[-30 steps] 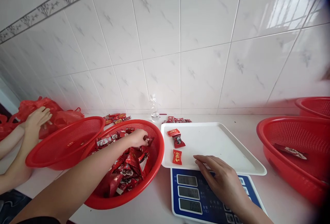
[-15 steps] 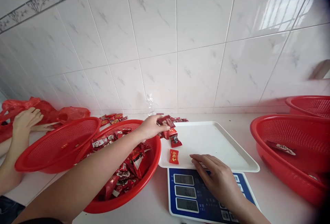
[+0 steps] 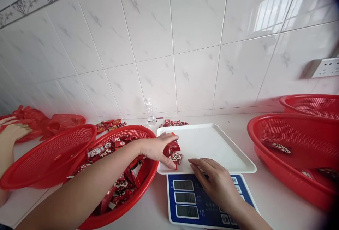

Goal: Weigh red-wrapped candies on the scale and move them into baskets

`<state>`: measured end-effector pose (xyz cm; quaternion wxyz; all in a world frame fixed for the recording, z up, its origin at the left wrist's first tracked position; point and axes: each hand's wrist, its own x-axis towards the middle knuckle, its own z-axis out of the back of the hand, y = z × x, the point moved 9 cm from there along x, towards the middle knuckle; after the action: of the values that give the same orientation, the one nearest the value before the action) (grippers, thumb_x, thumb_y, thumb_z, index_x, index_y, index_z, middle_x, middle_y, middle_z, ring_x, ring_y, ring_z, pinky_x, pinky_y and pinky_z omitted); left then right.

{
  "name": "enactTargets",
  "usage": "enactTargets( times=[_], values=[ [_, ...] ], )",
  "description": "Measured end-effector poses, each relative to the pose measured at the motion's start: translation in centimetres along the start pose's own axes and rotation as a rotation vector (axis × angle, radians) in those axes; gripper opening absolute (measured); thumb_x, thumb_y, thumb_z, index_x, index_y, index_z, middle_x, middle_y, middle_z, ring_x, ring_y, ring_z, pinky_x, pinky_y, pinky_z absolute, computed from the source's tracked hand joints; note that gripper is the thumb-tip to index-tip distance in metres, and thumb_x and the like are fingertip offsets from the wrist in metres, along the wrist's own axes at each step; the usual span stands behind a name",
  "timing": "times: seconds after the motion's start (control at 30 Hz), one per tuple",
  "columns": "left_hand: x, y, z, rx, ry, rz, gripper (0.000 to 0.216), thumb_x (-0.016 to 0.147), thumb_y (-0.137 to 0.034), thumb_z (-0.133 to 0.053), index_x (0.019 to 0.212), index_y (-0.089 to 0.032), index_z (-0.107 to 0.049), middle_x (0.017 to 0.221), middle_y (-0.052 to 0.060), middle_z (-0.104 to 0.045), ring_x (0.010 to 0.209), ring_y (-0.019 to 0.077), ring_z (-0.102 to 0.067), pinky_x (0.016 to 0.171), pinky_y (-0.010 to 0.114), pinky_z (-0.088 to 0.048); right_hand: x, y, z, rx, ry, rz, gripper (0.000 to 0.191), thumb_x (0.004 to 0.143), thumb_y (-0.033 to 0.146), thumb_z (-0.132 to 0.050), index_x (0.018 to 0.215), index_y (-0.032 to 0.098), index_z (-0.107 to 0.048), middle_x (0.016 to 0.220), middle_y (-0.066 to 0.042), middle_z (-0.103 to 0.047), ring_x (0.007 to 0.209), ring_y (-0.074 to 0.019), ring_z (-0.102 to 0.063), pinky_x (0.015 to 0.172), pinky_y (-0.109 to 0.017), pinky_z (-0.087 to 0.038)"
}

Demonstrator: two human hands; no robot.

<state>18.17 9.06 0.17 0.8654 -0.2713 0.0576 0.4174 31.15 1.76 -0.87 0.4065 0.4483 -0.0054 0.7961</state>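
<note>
My left hand (image 3: 160, 148) reaches over the left side of a white weighing tray (image 3: 212, 145), thumb and fingers curled round several red candy packets (image 3: 175, 156). My palm hides part of them. My right hand (image 3: 214, 178) rests at the tray's front edge, fingers stretched out and holding nothing. Beneath it is the blue scale panel (image 3: 209, 205), with three small displays on its left. Under my left forearm stands a red basket (image 3: 155, 166) full of similar red packets.
Left are another red basket (image 3: 47, 155), red plastic bags (image 3: 66, 120) and a person's hand (image 3: 17, 131). Loose packets (image 3: 109, 125) and a clear bottle (image 3: 150, 111) lie near the wall. Right, a red basket (image 3: 254, 127) holds a few packets, before another basket (image 3: 309, 97).
My left hand has come down onto the tray with its packets and now surrounds those lying there. My right hand keeps its place on the scale. The view has turned slightly right.
</note>
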Motion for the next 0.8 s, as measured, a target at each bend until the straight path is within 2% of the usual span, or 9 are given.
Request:
enactTargets(
  times=[0.07, 0.17, 0.23, 0.37, 0.5, 0.57, 0.63, 0.7, 0.8],
  values=[
    [0.1, 0.1, -0.8, 0.044, 0.042, 0.039, 0.116, 0.056, -0.054, -0.076, 0.147, -0.025, -0.011, 0.155, 0.011, -0.002, 0.14, 0.0367, 0.0, 0.111, 0.054, -0.013, -0.1, -0.1, -0.1, -0.003, 0.01, -0.003, 0.021, 0.092, 0.024, -0.042, 0.093, 0.02, -0.062, 0.079, -0.004, -0.07, 0.068, -0.0148, -0.065, 0.061, -0.027, -0.051],
    [1.1, 0.5, -1.6, 0.087, -0.005, 0.075, 0.111, 0.056, -0.062, -0.073, 0.146, -0.029, -0.018, 0.155, 0.011, -0.001, 0.138, 0.0405, 0.004, 0.108, 0.06, -0.011, 0.0, 0.0, -0.3, -0.006, 0.025, -0.005, 0.021, 0.092, 0.024, -0.041, 0.093, 0.021, -0.062, 0.079, -0.004, -0.07, 0.069, -0.0155, -0.064, 0.062, -0.028, -0.051],
    [2.1, 0.7, -2.0, 0.117, -0.053, 0.078, 0.098, 0.064, -0.063, -0.067, 0.145, -0.03, -0.022, 0.155, 0.011, -0.004, 0.139, 0.0404, -0.001, 0.108, 0.058, -0.015, 0.1, 0.0, -0.3, -0.002, 0.029, -0.007, 0.021, 0.092, 0.023, -0.041, 0.093, 0.021, -0.062, 0.08, -0.004, -0.07, 0.069, -0.0158, -0.064, 0.062, -0.028, -0.051],
    [3.6, 0.3, -1.6, 0.177, -0.182, 0.036, 0.071, 0.081, -0.047, -0.056, 0.143, -0.026, -0.028, 0.154, 0.012, -0.015, 0.138, 0.035, -0.018, 0.108, 0.05, -0.025, 0.1, 0.1, -0.2, 0.009, 0.02, -0.001, 0.02, 0.092, 0.022, -0.042, 0.094, 0.02, -0.062, 0.08, -0.005, -0.07, 0.07, -0.0157, -0.064, 0.062, -0.028, -0.051],
    [3.5, 0.0, -0.3, 0.042, -0.181, -0.042, 0.088, 0.072, -0.049, -0.066, 0.144, -0.021, -0.024, 0.152, 0.012, -0.021, 0.138, 0.0316, -0.02, 0.11, 0.044, -0.025, 0.0, 0.0, 0.0, -0.001, 0.01, 0.0, 0.019, 0.092, 0.022, -0.043, 0.094, 0.02, -0.062, 0.077, -0.003, -0.069, 0.067, -0.0151, -0.064, 0.06, -0.027, -0.05],
    [2.7, 0.5, 1.4, -0.097, -0.229, -0.089, 0.076, 0.072, -0.042, -0.067, 0.138, -0.022, -0.035, 0.146, 0.01, -0.035, 0.133, 0.0278, -0.034, 0.108, 0.039, -0.03, 0.0, 0.0, 0.0, -0.003, 0.009, 0.002, 0.019, 0.092, 0.023, -0.043, 0.095, 0.02, -0.062, 0.077, -0.003, -0.069, 0.067, -0.0151, -0.064, 0.059, -0.027, -0.05],
    [1.5, 2.8, 3.7, -0.181, -0.377, -0.026, 0.045, 0.08, -0.03, -0.058, 0.123, -0.02, -0.051, 0.13, 0.008, -0.054, 0.119, 0.0223, -0.051, 0.099, 0.033, -0.04, 0.0, 0.0, -0.1, -0.002, 0.008, 0.01, 0.019, 0.092, 0.024, -0.043, 0.096, 0.02, -0.061, 0.079, -0.004, -0.069, 0.069, -0.0152, -0.064, 0.06, -0.027, -0.051],
    [-0.1, 6.5, 5.0, -0.141, -0.505, 0.164, 0.026, 0.084, -0.021, -0.046, 0.107, -0.017, -0.058, 0.112, 0.008, -0.063, 0.103, 0.0187, -0.06, 0.088, 0.029, -0.046, -0.1, -0.1, -0.2, -0.007, 0.007, 0.018, 0.019, 0.092, 0.024, -0.043, 0.095, 0.02, -0.061, 0.078, -0.004, -0.069, 0.069, -0.0151, -0.064, 0.061, -0.027, -0.051],
    [-2.0, 11.1, 3.5, -0.006, -0.456, 0.393, 0.018, 0.081, -0.019, -0.047, 0.093, -0.015, -0.059, 0.096, 0.007, -0.067, 0.087, 0.0191, -0.064, 0.074, 0.027, -0.049, -0.2, -0.2, -0.4, -0.027, 0.009, 0.018, 0.02, 0.092, 0.026, -0.043, 0.094, 0.019, -0.062, 0.076, -0.004, -0.068, 0.067, -0.0153, -0.064, 0.059, -0.028, -0.051]
  ],
)
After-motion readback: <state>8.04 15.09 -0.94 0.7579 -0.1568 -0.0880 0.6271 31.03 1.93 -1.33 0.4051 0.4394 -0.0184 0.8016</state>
